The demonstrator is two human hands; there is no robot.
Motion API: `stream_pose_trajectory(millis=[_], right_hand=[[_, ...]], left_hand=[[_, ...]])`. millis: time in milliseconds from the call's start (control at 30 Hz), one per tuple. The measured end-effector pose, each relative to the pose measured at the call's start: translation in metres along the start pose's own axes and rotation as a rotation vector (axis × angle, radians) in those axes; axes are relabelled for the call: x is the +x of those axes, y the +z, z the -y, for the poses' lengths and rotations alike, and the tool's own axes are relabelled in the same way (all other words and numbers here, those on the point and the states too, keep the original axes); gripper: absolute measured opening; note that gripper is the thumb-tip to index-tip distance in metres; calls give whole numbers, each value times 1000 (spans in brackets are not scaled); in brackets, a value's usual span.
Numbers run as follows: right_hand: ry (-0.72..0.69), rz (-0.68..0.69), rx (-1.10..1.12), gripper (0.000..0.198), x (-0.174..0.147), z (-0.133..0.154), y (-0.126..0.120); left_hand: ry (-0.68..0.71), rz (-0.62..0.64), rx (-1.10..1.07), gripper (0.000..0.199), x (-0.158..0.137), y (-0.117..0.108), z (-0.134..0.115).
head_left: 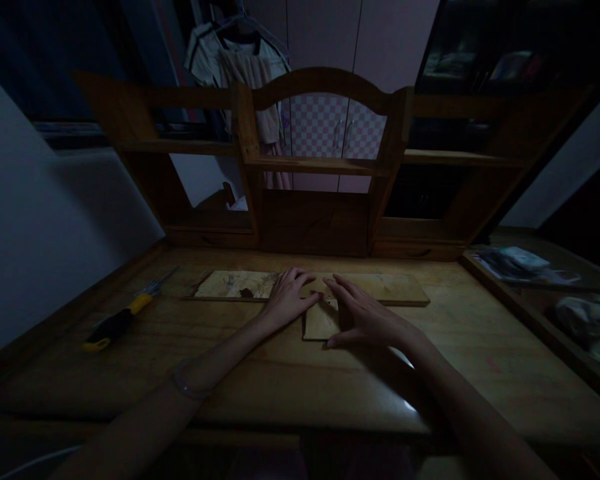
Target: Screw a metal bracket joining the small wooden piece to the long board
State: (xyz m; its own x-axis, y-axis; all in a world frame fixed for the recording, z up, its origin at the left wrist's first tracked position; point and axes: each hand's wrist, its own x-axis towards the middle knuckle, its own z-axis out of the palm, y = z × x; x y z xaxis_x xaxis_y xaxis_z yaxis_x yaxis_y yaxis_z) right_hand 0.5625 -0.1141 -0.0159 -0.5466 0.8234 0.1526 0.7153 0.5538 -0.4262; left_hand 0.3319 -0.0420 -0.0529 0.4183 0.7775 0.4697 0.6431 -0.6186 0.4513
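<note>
A long, thin wooden board [393, 288] lies crosswise on the wooden desk; its left end is rough, with dark stains. My left hand [291, 298] grips it around the middle, fingers over the far side and thumb toward the near edge. Against that near edge sits a short wooden piece [320, 325], forming a T with the board. My right hand [363, 313] spans the short piece, its thumb low at the near corner and its fingers reaching onto the board. The right palm covers part of the short piece. Small dark specks show near the joint.
A screwdriver [120, 327] with a black and yellow handle rests on the desktop [300, 393] at left. A wooden shelf unit [315, 167] rises along the back. To the right are a raised desk edge [535, 320], papers [520, 260] and pale cloth [590, 327]. The light is dim.
</note>
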Motion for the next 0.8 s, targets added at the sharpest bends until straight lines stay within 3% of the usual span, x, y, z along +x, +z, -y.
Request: stream_pose_trajectory(millis=[233, 567, 800], right_hand=[[-9, -15, 27, 119, -1, 2, -2], [-28, -156, -5, 74, 5, 13, -11], [-14, -222, -40, 64, 6, 2, -12]], left_hand=[[0, -4, -15, 38, 0, -1, 0], [-19, -24, -106, 32, 2, -4, 0], [-53, -85, -168, 28, 5, -6, 5]])
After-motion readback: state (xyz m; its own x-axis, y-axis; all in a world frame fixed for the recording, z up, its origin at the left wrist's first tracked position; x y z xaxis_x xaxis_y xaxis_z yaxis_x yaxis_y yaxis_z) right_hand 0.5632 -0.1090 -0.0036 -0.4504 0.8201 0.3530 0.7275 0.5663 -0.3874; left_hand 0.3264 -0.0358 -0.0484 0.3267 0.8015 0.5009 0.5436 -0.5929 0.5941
